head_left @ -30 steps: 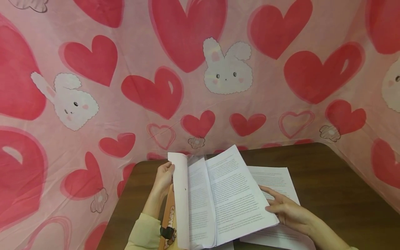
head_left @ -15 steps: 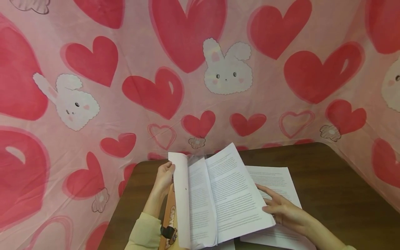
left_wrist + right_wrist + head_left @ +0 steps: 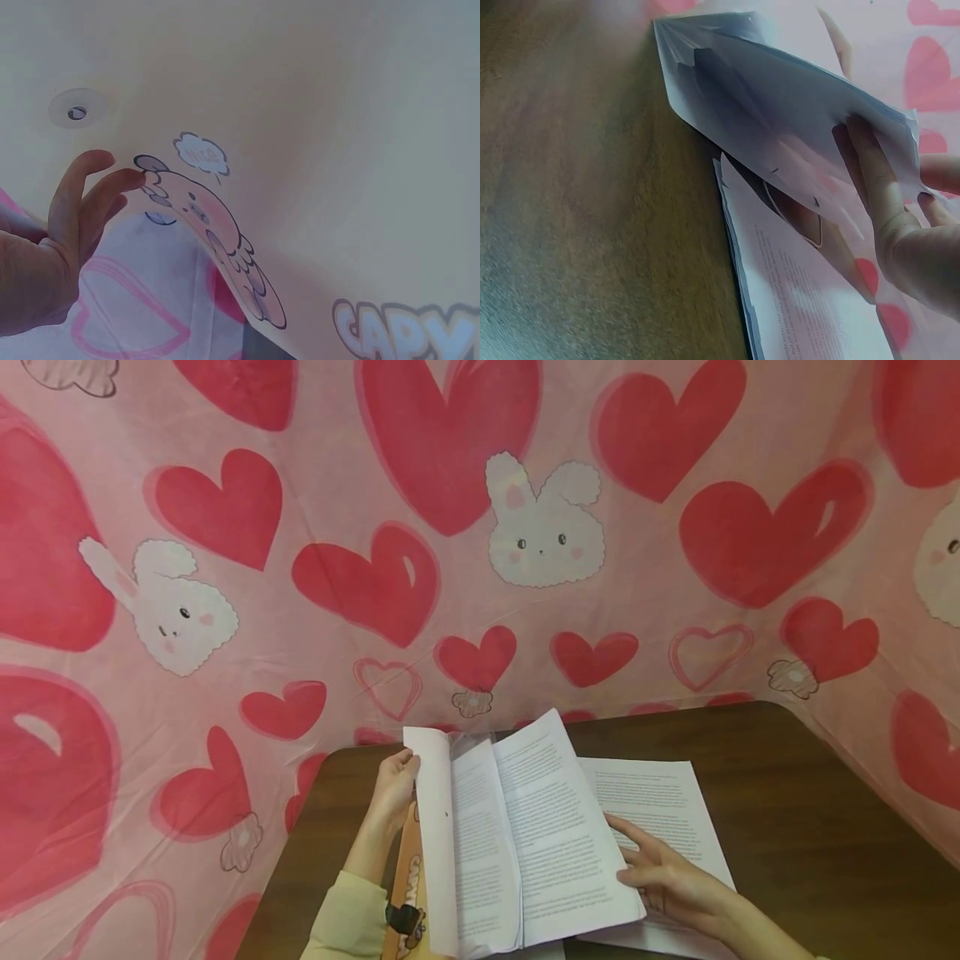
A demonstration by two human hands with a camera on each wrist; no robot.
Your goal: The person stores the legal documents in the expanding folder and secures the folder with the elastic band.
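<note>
My left hand (image 3: 393,785) pinches the edge of a document folder (image 3: 432,843), its pale flap curling up. In the left wrist view, that hand (image 3: 82,214) is at the folder's edge (image 3: 300,150), beside a snap button, a cartoon animal and the letters "CAPY". A bundle of printed sheets (image 3: 566,843) stands tilted, its left part behind the folder's translucent plastic. My right hand (image 3: 667,877) grips the bundle's right edge, thumb on the printed face. In the right wrist view, the right hand's fingers (image 3: 877,172) lie behind the sheets (image 3: 802,105).
Another stack of printed paper (image 3: 660,793) lies on the dark wooden table (image 3: 810,827), partly under the raised bundle. A pink curtain (image 3: 637,568) with hearts and rabbits hangs behind the table. A black strap piece (image 3: 405,918) shows at my left sleeve (image 3: 348,918).
My right hand has moved left with the sheets, bringing the bundle further toward the folder. More of the lower paper stack shows. The left hand has kept its place.
</note>
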